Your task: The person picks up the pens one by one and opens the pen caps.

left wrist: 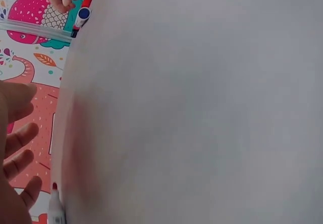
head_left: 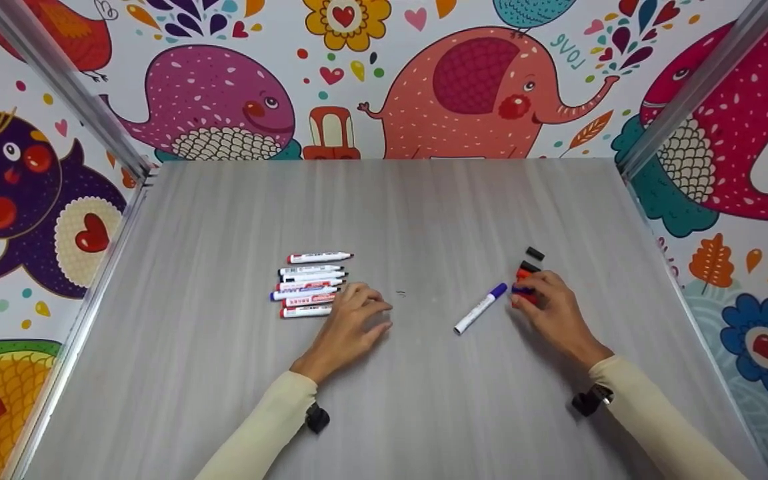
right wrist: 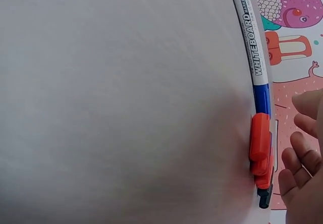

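Uncapped whiteboard markers lie in a row at the left, one white marker with a red tip (head_left: 319, 257) behind the others. My left hand (head_left: 352, 327) hovers at the row's right side, fingers loosely bent and holding nothing, covering part of the nearest markers. A capped blue whiteboard marker (head_left: 480, 309) lies slanted between my hands. My right hand (head_left: 559, 321) is over a line of loose caps, fingers loosely curled, with nothing visible in its grasp. Of those caps, a black cap (head_left: 535, 253) is farthest back and a red cap (right wrist: 260, 135) is nearest; the hand partly hides the line.
The grey wood-grain tabletop (head_left: 384, 213) meets patterned walls at the back and sides. Metal frame posts (head_left: 697, 93) stand at the back corners. Small dark marks (head_left: 401, 293) are on the table between the hands.
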Demonstrator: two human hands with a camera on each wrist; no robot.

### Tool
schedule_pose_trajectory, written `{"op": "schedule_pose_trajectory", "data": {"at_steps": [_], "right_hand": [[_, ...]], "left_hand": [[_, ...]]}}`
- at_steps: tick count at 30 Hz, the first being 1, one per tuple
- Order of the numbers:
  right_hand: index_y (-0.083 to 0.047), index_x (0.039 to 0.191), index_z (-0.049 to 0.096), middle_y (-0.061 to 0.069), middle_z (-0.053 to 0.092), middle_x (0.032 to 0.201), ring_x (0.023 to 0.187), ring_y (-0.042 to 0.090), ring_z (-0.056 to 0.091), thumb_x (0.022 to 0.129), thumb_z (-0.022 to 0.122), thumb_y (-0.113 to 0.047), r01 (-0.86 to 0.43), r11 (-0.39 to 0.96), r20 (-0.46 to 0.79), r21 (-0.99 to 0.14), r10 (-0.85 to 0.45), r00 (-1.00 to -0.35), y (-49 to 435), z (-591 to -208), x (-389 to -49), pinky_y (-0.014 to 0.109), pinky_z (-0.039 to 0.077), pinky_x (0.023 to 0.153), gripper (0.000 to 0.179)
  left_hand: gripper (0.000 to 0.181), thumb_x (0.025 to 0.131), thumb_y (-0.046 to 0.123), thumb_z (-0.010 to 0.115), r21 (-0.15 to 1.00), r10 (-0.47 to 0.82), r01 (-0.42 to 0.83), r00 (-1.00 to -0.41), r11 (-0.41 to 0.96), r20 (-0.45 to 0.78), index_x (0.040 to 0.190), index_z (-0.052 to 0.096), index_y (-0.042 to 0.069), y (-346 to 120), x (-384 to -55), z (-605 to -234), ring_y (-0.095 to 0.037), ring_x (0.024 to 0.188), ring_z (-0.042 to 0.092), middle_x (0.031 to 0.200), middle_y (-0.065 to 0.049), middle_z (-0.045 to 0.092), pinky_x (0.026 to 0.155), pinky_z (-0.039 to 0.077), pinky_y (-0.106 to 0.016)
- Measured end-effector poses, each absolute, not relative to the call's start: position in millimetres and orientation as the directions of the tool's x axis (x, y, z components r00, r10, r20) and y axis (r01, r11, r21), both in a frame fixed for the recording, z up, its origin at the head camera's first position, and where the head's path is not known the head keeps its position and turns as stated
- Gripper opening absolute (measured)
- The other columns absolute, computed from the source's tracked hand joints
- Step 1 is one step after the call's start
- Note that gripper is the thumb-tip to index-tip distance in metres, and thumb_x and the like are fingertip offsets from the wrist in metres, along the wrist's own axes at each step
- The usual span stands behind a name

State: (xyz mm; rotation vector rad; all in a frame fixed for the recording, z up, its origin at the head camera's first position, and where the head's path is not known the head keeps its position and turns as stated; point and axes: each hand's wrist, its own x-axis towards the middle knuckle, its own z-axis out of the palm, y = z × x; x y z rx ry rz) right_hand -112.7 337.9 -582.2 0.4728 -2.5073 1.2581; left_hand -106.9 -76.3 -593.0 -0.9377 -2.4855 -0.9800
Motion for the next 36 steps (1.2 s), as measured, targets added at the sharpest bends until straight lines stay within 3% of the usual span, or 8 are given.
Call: {"op": "schedule_pose_trajectory", "data": {"at_steps": [13,21,36], "right_hand": [[0.005,0.110,0.080,0.017,0.072,0.114,0.112,0.031,0.060,0.087,0.089,0.006,-0.393,0.642,0.386,-0.659,-0.159,-0.908,330,-583,-118,0.018,0.040,0.096,0.025],[0.005,0.112,0.080,0.021,0.069,0.117,0.114,0.033,0.055,0.089,0.089,0.002,-0.350,0.672,0.333,-0.653,-0.161,-0.929,328,-585,-122,0.030,0.040,0.096,0.024],[0.007,0.106,0.080,0.025,0.069,0.116,0.116,0.047,0.051,0.084,0.093,0.002,-0.421,0.686,0.414,-0.593,-0.188,-0.891,325,-591,-131,0.058,0.033,0.100,0.026]], "left_hand": [[0.025,0.094,0.021,0.090,0.500,0.498,0.673,-0.739,0.545,0.453,0.115,0.084,0.009,-48,-106,-595,-0.028,0.123,0.058,0.119,-0.005,0.072,0.094,0.046,-0.050],[0.025,0.095,0.021,0.089,0.515,0.517,0.677,-0.735,0.525,0.439,0.116,0.083,0.008,-34,-107,-596,-0.028,0.123,0.058,0.119,-0.005,0.073,0.099,0.049,-0.053],[0.027,0.096,0.022,0.088,0.538,0.536,0.669,-0.739,0.513,0.408,0.118,0.083,0.008,-4,-107,-596,-0.025,0.123,0.057,0.122,-0.005,0.071,0.102,0.049,-0.051]]}}
